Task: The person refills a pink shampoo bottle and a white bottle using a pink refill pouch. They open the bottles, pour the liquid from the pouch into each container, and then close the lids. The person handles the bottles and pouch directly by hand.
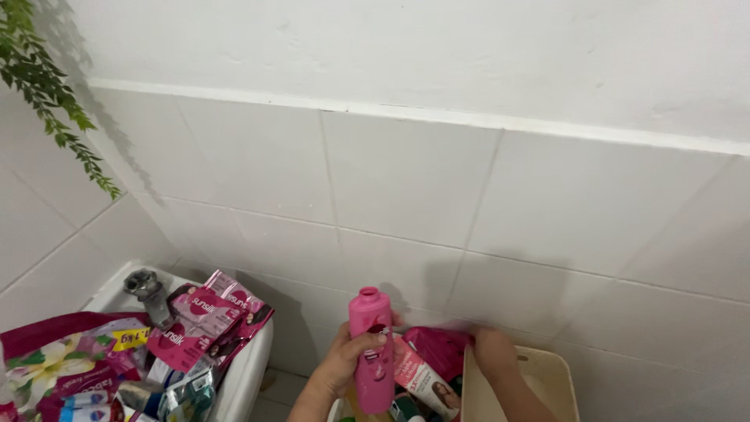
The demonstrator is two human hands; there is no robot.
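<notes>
Standing upright in the left hand [344, 361], the tall pink plastic bottle with a rounded pink cap [372, 352] has its long axis close to vertical, cap up, its base dipping toward the clutter at the lower edge of the view. The fingers [367, 342] of that hand wrap across the bottle's front just below the shoulder, with the forearm rising from the bottom of the frame, so the bottle is gripped and sits directly against the left palm. The right hand [494, 349] lies to the right of the bottle, apart from it, knuckles up, resting at the near rim of a beige plastic bin [556, 367]; whether it is closed on anything I cannot tell, since its fingers are hidden behind a crumpled magenta pouch [437, 348]. Between the two hands, below the pouch, a white and pink carton [422, 383] leans on its side. The left hand is plainly nearer the bottle.

Farther left, a white ceramic basin [246, 367] holds pink sachets [207, 316], a flowered pink bag [62, 355] and a metal tap [148, 291]. Green fern fronds [47, 94] hang against the white tiled wall [406, 180].
</notes>
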